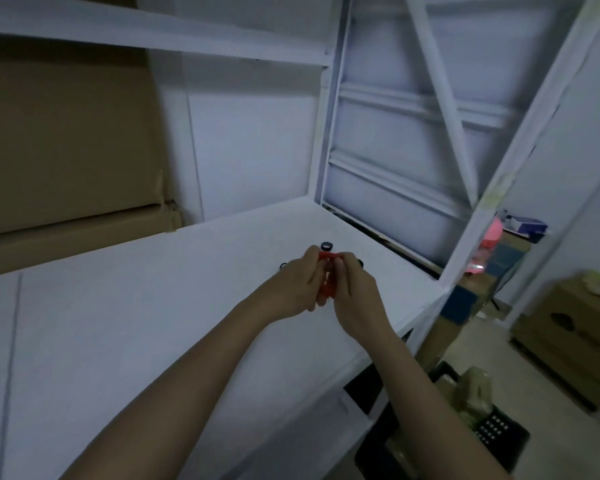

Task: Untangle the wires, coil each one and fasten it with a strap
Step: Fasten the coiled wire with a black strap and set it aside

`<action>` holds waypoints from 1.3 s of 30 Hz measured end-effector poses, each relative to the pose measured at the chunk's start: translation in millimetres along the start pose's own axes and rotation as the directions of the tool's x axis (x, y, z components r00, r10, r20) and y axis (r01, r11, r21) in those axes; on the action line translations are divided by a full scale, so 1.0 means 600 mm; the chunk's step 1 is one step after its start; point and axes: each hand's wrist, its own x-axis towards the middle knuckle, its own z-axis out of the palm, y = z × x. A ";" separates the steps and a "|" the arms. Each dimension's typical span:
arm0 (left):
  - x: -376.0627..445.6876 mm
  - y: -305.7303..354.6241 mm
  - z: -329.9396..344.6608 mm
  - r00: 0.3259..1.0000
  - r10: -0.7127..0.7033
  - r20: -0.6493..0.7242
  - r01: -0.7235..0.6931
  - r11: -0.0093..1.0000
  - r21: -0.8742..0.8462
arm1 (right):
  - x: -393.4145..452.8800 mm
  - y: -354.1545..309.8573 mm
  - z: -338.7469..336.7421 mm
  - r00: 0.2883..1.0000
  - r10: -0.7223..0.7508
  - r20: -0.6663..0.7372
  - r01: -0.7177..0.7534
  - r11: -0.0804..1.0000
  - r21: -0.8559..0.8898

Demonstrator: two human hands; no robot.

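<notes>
1. Red coiled wire (329, 277): a small, tight bundle held upright between both hands, above the white shelf board (153, 323), near its far right corner.
2. Left hand (297, 289): fingers curled round the bundle's left side, gripping it.
3. Right hand (355, 292): thumb and fingertips pinch the top of the bundle; blur hides whether they hold a wire end or a strap.
4. Small dark rings (326, 244): loose on the board just beyond the hands; possibly straps, too small to confirm.
5. Step in hand, as judged: securing the coil. Keep the left grip firm so the loops stay stacked, and cinch around the middle.
6. Brown cardboard box (66, 150): on the shelf at left, well apart.
</notes>
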 end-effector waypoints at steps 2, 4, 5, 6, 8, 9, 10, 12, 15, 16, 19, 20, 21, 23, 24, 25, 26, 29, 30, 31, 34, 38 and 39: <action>0.050 0.006 0.013 1.000 0.002 -0.027 -0.004 0.998 -0.059 | 0.038 0.022 -0.020 0.998 -0.042 -0.056 0.033 0.989 -0.146; 0.097 0.008 0.024 0.999 -0.006 -0.033 0.003 0.997 -0.077 | 0.073 0.049 -0.036 0.996 -0.058 -0.068 0.026 0.917 -0.397; 0.117 0.007 0.030 0.999 -0.008 -0.031 0.005 0.998 -0.068 | 0.089 0.062 -0.042 0.996 -0.041 -0.078 -0.003 0.872 -0.490; 0.134 0.007 0.035 0.999 -0.007 -0.032 0.005 0.998 -0.055 | 0.103 0.075 -0.049 0.996 -0.031 -0.083 -0.020 0.836 -0.549; 0.160 0.006 0.041 1.000 -0.006 -0.027 0.005 1.000 -0.030 | 0.128 0.106 -0.059 0.997 -0.029 -0.067 -0.014 0.821 -0.571; 0.171 0.006 0.043 1.000 -0.007 -0.023 0.007 1.000 -0.020 | 0.140 0.123 -0.065 0.999 -0.042 -0.033 0.018 0.853 -0.522; 0.181 0.006 0.044 1.000 -0.009 -0.018 0.009 1.000 -0.011 | 0.154 0.138 -0.071 0.997 -0.076 0.017 0.076 0.892 -0.446; 0.200 0.004 0.046 1.000 -0.024 -0.009 0.025 0.999 0.032 | 0.181 0.161 -0.079 0.985 -0.141 0.097 0.166 0.928 -0.334; 0.226 -0.003 0.049 0.998 -0.064 -0.019 0.066 0.990 0.128 | 0.215 0.176 -0.083 0.949 -0.304 0.078 0.311 0.878 -0.364; 0.234 -0.003 0.050 0.997 -0.072 -0.035 0.076 0.986 0.150 | 0.222 0.181 -0.080 0.931 -0.354 0.089 0.360 0.849 -0.388; 0.253 -0.005 0.055 0.991 -0.106 -0.084 0.123 0.966 0.228 | 0.243 0.189 -0.077 0.916 -0.324 0.238 0.395 0.836 -0.381; 0.256 -0.005 0.057 0.987 -0.122 -0.101 0.143 0.962 0.235 | 0.246 0.194 -0.078 0.912 -0.272 0.308 0.370 0.870 -0.326; 0.258 -0.006 0.059 0.983 -0.139 -0.118 0.162 0.961 0.223 | 0.251 0.202 -0.080 0.904 -0.241 0.354 0.344 0.901 -0.266; 0.260 -0.005 0.065 0.974 -0.174 -0.148 0.196 0.969 0.152 | 0.261 0.208 -0.089 0.884 -0.234 0.405 0.299 0.949 -0.104; 0.259 -0.002 0.069 0.968 -0.188 -0.166 0.206 0.974 0.097 | 0.268 0.208 -0.093 0.883 -0.241 0.403 0.268 0.963 -0.012; 0.258 0.001 0.073 0.961 -0.198 -0.191 0.210 0.977 0.044 | 0.275 0.209 -0.096 0.884 -0.237 0.402 0.230 0.971 0.068; 0.256 0.007 0.077 0.954 -0.201 -0.223 0.206 0.978 0.000 | 0.281 0.211 -0.097 0.886 -0.230 0.402 0.189 0.972 0.138; 0.251 0.021 0.092 0.922 -0.209 -0.326 0.194 0.978 -0.077 | 0.288 0.209 -0.099 0.887 -0.260 0.381 0.165 0.950 0.265; 0.250 0.023 0.097 0.908 -0.216 -0.360 0.194 0.976 -0.095 | 0.285 0.210 -0.098 0.894 -0.268 0.359 0.157 0.938 0.310; 0.247 0.024 0.103 0.893 -0.225 -0.390 0.196 0.974 -0.113 | 0.281 0.211 -0.095 0.907 -0.260 0.332 0.132 0.922 0.363; 0.241 0.027 0.117 0.858 -0.263 -0.441 0.215 0.964 -0.156 | 0.268 0.213 -0.088 0.950 -0.172 0.261 0.020 0.866 0.500; 0.228 0.026 0.120 0.831 -0.344 -0.437 0.320 0.938 -0.130 | 0.255 0.216 -0.079 0.956 -0.123 0.266 -0.043 0.839 0.542; 0.221 0.025 0.118 0.833 -0.365 -0.416 0.360 0.928 -0.094 | 0.252 0.219 -0.080 0.951 -0.140 0.277 -0.031 0.846 0.533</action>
